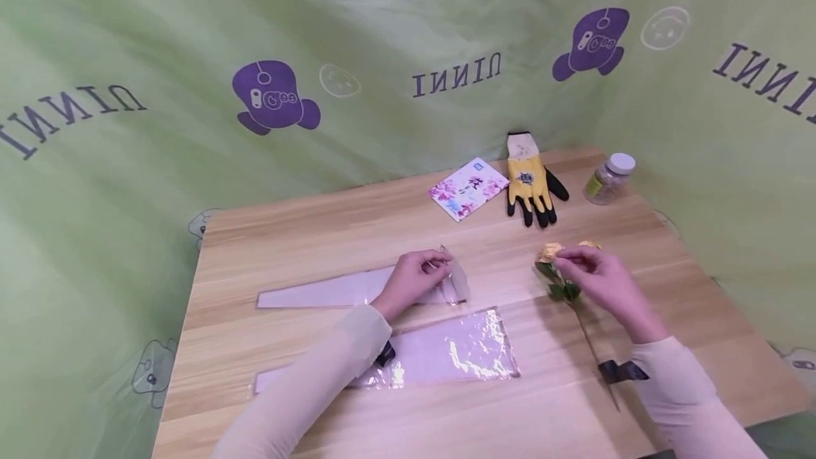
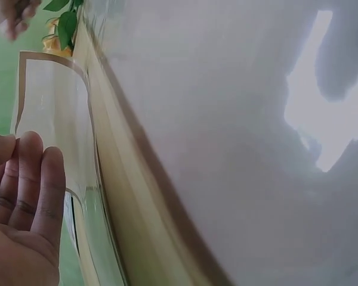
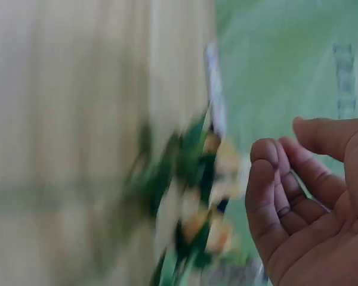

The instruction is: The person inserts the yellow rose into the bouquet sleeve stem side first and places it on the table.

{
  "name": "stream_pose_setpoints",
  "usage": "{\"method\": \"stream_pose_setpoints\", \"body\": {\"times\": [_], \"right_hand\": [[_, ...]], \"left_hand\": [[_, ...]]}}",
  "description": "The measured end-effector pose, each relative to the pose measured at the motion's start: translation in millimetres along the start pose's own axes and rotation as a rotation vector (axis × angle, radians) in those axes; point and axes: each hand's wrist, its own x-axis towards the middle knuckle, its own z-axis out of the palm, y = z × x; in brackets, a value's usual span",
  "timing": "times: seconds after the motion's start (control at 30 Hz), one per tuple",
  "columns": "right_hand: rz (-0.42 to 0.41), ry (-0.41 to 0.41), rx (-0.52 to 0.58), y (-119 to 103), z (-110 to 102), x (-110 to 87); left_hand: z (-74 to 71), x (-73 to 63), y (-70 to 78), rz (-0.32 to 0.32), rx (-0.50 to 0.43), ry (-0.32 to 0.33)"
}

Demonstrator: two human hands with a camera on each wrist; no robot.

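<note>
My left hand pinches the wide end of the far translucent tapered plastic sleeve, which has a brown border. That end bends up off the table, as the left wrist view shows with the raised sheet behind my fingers. A second, similar sleeve lies flat nearer to me, under my left forearm. My right hand hovers by the heads of the yellow-orange artificial roses, fingers loosely bent. In the right wrist view nothing sits between the thumb and fingers; the roses are blurred beside them.
At the back of the wooden table lie a pink floral card or packet and a yellow and black work glove. A clear jar with a white lid stands at the back right. Green printed curtain surrounds the table.
</note>
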Motion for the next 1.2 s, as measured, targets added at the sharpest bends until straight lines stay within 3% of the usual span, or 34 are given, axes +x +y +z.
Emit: {"method": "stream_pose_setpoints", "body": {"times": [0.2, 0.53, 0.67, 0.77, 1.0, 1.1, 1.2], "right_hand": [[0.099, -0.076, -0.081, 27.9, -16.5, -6.5], [0.076, -0.144, -0.281, 34.1, -0.9, 8.0], [0.078, -0.182, -0.23, 30.1, 1.0, 13.1], [0.114, -0.216, -0.072, 23.7, -2.0, 15.2], [0.182, -0.234, 0.483, 2.4, -18.5, 21.4], [0.12, -0.158, 0.845, -8.6, -20.8, 23.5], [0.004, -0.015, 1.19, -23.4, -14.3, 25.7]], "left_hand": [[-5.3, -0.8, 5.7, 0.017, -0.007, 0.0], [-5.7, -2.4, 15.7, -0.008, 0.024, -0.011], [-8.3, -2.4, 14.7, -0.013, 0.033, -0.002], [-9.0, -1.3, 12.6, -0.011, 0.037, 0.0], [-9.0, 1.1, 9.5, 0.007, 0.0, 0.015], [-8.0, 0.9, 8.7, -0.004, -0.019, 0.021], [-7.0, 0.1, 9.7, -0.02, -0.031, 0.022]]}}
